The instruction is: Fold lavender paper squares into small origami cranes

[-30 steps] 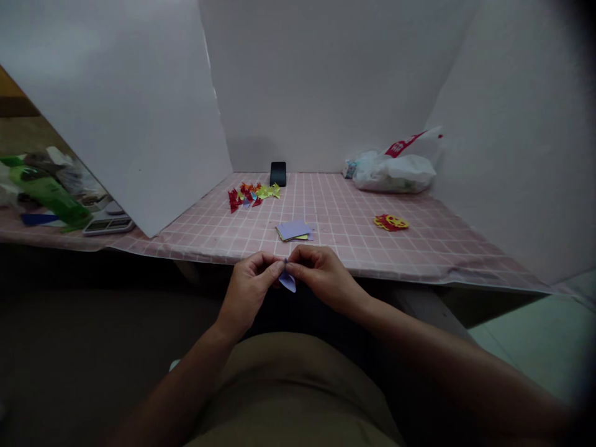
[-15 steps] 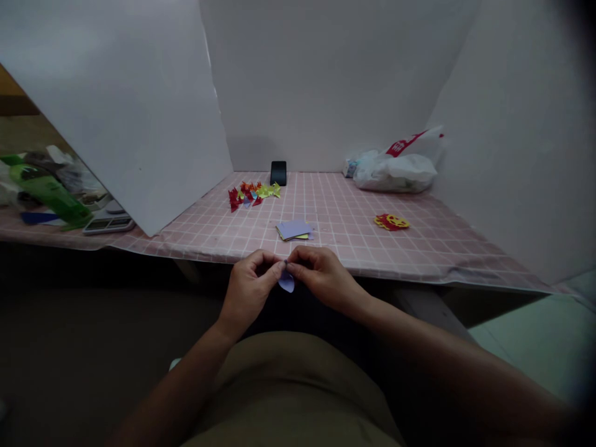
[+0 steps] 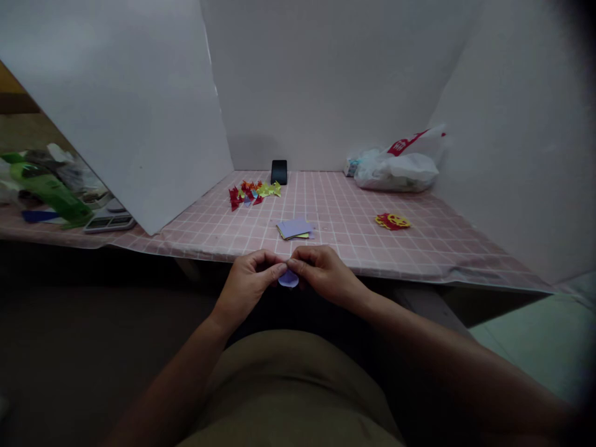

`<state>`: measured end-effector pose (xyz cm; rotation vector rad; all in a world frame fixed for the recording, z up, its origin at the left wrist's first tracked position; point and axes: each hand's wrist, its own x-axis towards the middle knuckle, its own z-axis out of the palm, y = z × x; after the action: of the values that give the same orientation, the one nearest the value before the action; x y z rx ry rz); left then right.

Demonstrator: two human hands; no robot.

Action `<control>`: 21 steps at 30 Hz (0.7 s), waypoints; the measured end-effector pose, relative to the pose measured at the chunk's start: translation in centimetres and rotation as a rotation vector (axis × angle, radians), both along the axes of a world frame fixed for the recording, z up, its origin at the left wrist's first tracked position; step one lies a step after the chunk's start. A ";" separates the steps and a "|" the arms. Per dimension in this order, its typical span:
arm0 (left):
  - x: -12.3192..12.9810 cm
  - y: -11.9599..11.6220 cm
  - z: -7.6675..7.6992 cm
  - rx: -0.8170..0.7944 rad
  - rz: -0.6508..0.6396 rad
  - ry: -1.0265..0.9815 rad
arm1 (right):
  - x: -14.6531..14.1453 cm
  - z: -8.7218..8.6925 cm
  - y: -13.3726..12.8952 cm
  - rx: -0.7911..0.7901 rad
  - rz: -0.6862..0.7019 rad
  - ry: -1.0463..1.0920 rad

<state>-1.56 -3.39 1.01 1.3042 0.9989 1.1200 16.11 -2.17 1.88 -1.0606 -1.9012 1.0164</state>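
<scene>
A small purple piece of paper (image 3: 288,280) is pinched between both hands, just off the table's front edge. My left hand (image 3: 251,279) grips it from the left with thumb and fingertips. From the right, my right hand (image 3: 323,273) pinches it, the two thumbs almost touching. The fingers cover the paper's upper part. Beyond the hands, a stack of purple and yellow paper sheets (image 3: 294,228) lies on the pink checked tablecloth (image 3: 335,242).
Red, orange and yellow folded papers (image 3: 251,194) lie near a black phone-like object (image 3: 279,172). Red and yellow cut-outs (image 3: 392,221) lie to the right, a white plastic bag (image 3: 398,171) behind them. White boards surround the table; a scale (image 3: 109,223) and green bottle (image 3: 49,191) are left.
The purple paper has turned between the fingertips, and its visible part now looks shorter and rounder. The thumbs have shifted slightly; the things on the table have stayed put.
</scene>
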 end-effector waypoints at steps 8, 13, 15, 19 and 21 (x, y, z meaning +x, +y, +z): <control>0.0 0.1 0.3 0.060 -0.059 0.107 | 0.1 -0.4 0.4 0.009 0.039 -0.016; 0.1 0.1 0.2 0.082 -0.018 0.092 | 0.1 -0.4 0.5 -0.001 0.067 0.033; 0.1 0.0 0.1 0.094 0.032 0.089 | 0.1 -0.3 0.6 -0.032 0.084 0.075; 0.2 -0.2 0.0 0.159 0.108 0.143 | 0.2 -0.3 0.7 -0.122 0.105 0.139; 0.2 -0.3 0.0 0.174 0.109 0.159 | 0.3 -0.3 0.8 -0.122 0.088 0.120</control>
<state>-1.31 -3.69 1.01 1.5123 1.1197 1.2227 16.37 -1.39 1.58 -0.9680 -1.8208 1.2317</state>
